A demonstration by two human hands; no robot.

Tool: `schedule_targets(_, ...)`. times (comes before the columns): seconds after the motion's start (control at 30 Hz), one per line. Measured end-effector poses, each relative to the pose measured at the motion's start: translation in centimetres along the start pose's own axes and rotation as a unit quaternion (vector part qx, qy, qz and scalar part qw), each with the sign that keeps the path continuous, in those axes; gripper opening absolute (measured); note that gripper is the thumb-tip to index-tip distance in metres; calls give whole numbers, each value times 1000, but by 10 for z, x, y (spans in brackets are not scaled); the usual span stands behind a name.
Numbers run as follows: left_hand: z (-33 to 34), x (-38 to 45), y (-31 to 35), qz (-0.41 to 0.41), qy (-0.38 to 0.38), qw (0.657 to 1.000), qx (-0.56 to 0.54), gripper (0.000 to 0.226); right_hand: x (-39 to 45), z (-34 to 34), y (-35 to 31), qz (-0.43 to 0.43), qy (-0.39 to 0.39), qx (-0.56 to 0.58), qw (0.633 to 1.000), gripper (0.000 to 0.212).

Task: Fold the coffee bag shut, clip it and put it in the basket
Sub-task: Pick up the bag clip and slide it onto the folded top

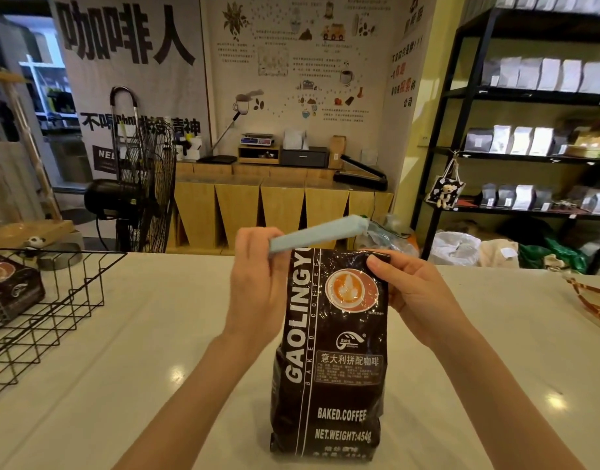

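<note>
A dark brown coffee bag [329, 354] with white lettering stands upright on the white counter, its top folded down. My right hand [410, 293] pinches the bag's folded top right corner. My left hand [258, 283] holds one end of a long light-blue clip [317, 234] just above the bag's top edge, tilted up to the right. The black wire basket [54, 300] stands at the counter's left side, well apart from both hands, with another dark coffee bag [10, 293] lying in it.
A patterned object [593, 300] lies at the counter's right edge. Beyond the counter stand a black fan [142, 195], wooden cabinets with a scale and sealer, and a black shelf [529, 147] of bags on the right.
</note>
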State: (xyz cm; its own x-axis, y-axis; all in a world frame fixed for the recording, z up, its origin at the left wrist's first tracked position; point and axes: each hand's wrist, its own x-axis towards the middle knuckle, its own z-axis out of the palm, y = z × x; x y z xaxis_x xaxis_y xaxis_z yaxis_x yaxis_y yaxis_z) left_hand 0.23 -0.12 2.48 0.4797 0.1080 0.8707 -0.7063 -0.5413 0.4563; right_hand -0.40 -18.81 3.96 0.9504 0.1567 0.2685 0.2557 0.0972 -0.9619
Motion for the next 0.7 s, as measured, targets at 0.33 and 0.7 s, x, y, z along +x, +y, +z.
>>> schedule_targets(0.33,-3,-8,-1,-58,-99,991,-71,41,1,-2,2,3,0,10,1000,25)
schedule_targets(0.7,-11,2,5,-216,-153,930,-256,37,2,-3,2,10,6,16,1000,25)
